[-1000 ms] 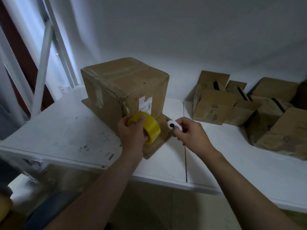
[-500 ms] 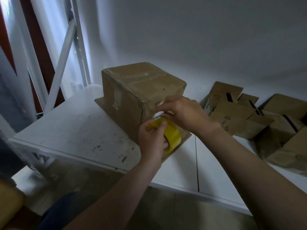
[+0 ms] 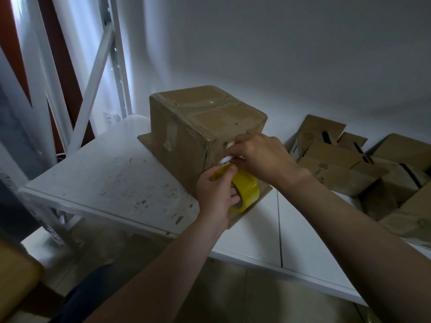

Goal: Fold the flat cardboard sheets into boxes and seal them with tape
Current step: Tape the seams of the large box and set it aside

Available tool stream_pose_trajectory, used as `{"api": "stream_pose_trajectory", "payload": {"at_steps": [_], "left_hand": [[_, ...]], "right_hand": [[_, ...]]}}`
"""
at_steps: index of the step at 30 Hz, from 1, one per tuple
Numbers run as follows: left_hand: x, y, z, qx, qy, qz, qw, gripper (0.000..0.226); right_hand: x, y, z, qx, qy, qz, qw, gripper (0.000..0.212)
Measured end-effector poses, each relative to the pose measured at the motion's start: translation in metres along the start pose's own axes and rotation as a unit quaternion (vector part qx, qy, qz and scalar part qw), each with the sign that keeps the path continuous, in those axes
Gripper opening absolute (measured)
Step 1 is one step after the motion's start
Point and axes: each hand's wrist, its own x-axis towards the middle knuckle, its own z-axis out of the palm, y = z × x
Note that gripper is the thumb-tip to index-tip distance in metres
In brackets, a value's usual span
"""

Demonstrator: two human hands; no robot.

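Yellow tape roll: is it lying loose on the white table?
No, the left hand grips the yellow tape roll, fingers through its core, beside the brown cardboard box.

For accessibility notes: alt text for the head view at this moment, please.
Two bare hands work at the near corner of a taped cardboard box on a white table: the left hand grips a yellow tape roll, the right hand pinches a small white object just above it. More cardboard boxes are piled to the right.

Yellow tape roll; brown cardboard box; white table w/ dark scuffs; white wall.
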Motion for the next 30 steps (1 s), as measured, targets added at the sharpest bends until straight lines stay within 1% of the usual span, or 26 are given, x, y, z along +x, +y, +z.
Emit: {"api": "stream_pose_trajectory", "payload": {"at_steps": [6, 10, 13, 18, 19, 22, 24, 26, 27, 28, 30], "left_hand": [[0.002, 0.003, -0.003, 0.002, -0.019, -0.010, 1.000, 0.043], [0.006, 0.002, -0.004, 0.030, -0.014, 0.005, 0.999, 0.042], [0.008, -0.001, -0.004, 0.052, -0.009, 0.008, 0.999, 0.054], [0.009, -0.001, -0.007, 0.045, -0.013, 0.006, 0.999, 0.050], [0.009, 0.000, -0.008, 0.046, -0.014, 0.006, 0.999, 0.049], [0.009, 0.001, -0.009, 0.045, -0.017, 0.002, 0.999, 0.043], [0.008, 0.001, -0.009, 0.043, -0.017, 0.000, 0.999, 0.044], [0.007, 0.001, -0.009, 0.043, -0.016, -0.002, 0.999, 0.044], [0.007, 0.000, -0.009, 0.041, -0.016, -0.005, 0.999, 0.046], [0.007, 0.001, -0.010, 0.039, -0.017, -0.009, 0.999, 0.048], [0.007, 0.001, -0.013, 0.040, -0.020, -0.018, 0.999, 0.053]], "right_hand": [[-0.007, 0.012, 0.009, -0.002, 0.035, 0.019, 0.999, 0.017], [-0.014, 0.030, 0.019, -0.001, 0.061, 0.052, 0.997, 0.019], [-0.021, 0.038, 0.027, 0.022, 0.078, 0.065, 0.995, 0.018], [-0.038, 0.049, 0.034, 0.084, 0.082, 0.145, 0.982, 0.017], [-0.040, 0.049, 0.034, 0.093, 0.087, 0.150, 0.980, 0.016], [-0.034, 0.039, 0.029, 0.131, 0.105, 0.114, 0.979, 0.018], [-0.025, 0.027, 0.023, 0.144, 0.093, 0.072, 0.983, 0.020], [-0.018, 0.017, 0.024, 0.092, 0.052, 0.032, 0.994, 0.019], [-0.016, 0.014, 0.025, 0.048, 0.033, 0.033, 0.998, 0.019], [-0.016, 0.015, 0.026, 0.011, 0.028, 0.056, 0.998, 0.019], [-0.020, 0.023, 0.024, -0.004, 0.055, 0.137, 0.989, 0.017]]}}
